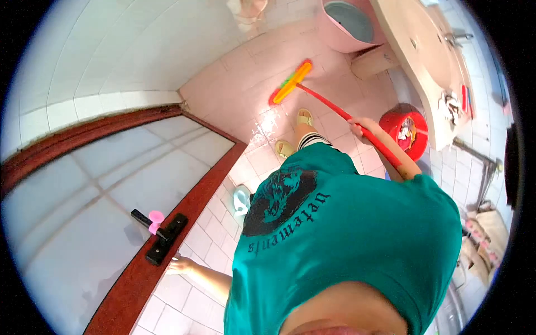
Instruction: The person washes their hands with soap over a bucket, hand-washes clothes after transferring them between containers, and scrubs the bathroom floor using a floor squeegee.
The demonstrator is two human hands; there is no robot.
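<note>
A broom with an orange head (291, 85), red and green bristles and a long red handle (329, 102) stands tilted, its head on the pink tiled floor. My right hand (363, 127) is closed around the handle, whose upper part runs along my forearm. On the left, my left hand (180, 266) is at the dark red wooden edge of the door (192, 201), gripping it just below the black handle (162, 237). Some of its fingers are hidden. A pink piece hangs on the handle's lever.
Right of the broom stands a red bin (385, 125) with rubbish inside. A washbasin (427, 56) juts out above it, and a pink tub (335, 36) is at the back. Yellowish slippers (285, 149) are on my feet; a pale blue slipper (242, 199) lies by the door.
</note>
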